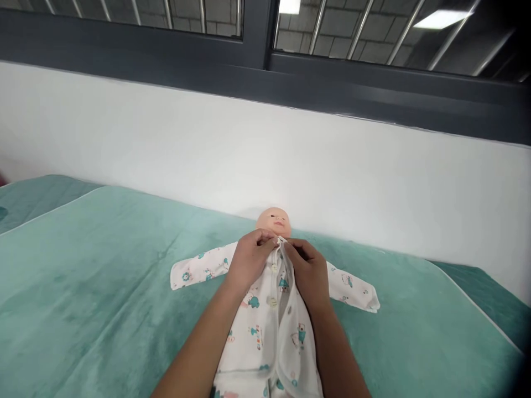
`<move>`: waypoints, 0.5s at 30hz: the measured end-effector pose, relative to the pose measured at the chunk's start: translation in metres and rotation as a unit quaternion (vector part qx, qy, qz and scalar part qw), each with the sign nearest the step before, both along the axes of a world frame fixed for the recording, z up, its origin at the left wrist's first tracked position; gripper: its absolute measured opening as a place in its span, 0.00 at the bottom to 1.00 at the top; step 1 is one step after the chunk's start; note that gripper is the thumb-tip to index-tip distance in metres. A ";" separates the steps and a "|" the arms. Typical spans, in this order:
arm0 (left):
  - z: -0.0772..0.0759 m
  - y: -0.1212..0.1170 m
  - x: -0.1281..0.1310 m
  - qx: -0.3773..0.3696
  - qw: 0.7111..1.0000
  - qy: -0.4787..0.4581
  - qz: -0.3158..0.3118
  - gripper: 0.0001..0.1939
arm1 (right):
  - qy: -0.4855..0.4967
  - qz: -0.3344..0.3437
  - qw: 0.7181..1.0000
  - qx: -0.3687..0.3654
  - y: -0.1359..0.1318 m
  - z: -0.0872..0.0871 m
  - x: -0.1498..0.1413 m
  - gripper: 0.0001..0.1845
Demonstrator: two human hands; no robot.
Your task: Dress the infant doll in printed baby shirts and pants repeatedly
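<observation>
A baby doll (272,218) lies on its back, its head close to the wall. It wears a white printed baby jacket (255,331) whose sleeves stretch out to both sides. My left hand (253,257) is closed on the jacket's edge at the collar, fingers pinched just below the doll's chin. Opposite it, my right hand (307,270) pinches the other front edge at the same collar. Below my hands the two front panels hang apart, with pale buttons (272,302) showing along the left panel. Printed trousers (240,387) show at the bottom. My fingertips partly hide the collar fastening.
A green padded cover (116,287) spreads under the doll and out to both sides. Behind it rises a white wall (207,149), topped by a dark window frame (257,77) with metal bars (317,27) beyond the glass.
</observation>
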State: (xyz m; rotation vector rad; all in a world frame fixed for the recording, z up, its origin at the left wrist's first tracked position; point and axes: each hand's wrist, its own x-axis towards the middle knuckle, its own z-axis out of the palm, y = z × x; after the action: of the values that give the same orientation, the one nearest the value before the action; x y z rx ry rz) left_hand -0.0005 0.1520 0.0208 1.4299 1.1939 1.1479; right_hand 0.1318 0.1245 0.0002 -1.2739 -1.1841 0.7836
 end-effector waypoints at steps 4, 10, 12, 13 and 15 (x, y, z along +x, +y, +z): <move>-0.005 0.002 0.000 0.008 1.000 -0.002 -0.001 0.09 | -0.005 0.011 1.000 0.004 0.001 0.000 0.001 0.11; -0.008 0.003 -0.001 0.009 1.000 -0.002 -0.005 0.10 | -0.002 0.009 1.000 0.007 0.000 -0.001 0.001 0.11; -0.008 0.003 -0.001 0.006 1.000 -0.008 -0.003 0.09 | -0.011 0.015 1.000 0.010 0.000 -0.001 0.002 0.11; -0.008 0.004 -0.001 0.006 1.000 -0.006 -0.003 0.09 | -0.022 0.020 0.999 0.013 0.000 -0.001 0.003 0.11; -0.008 0.004 -0.002 0.012 1.000 0.005 -0.008 0.09 | -0.052 0.037 0.998 0.030 0.000 0.000 0.004 0.10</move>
State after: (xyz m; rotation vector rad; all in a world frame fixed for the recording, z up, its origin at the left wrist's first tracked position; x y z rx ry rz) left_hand -0.0022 0.1556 0.0131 1.4612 1.1770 1.1494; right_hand 0.1360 0.1245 -0.0003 -1.2398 -1.3343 0.7375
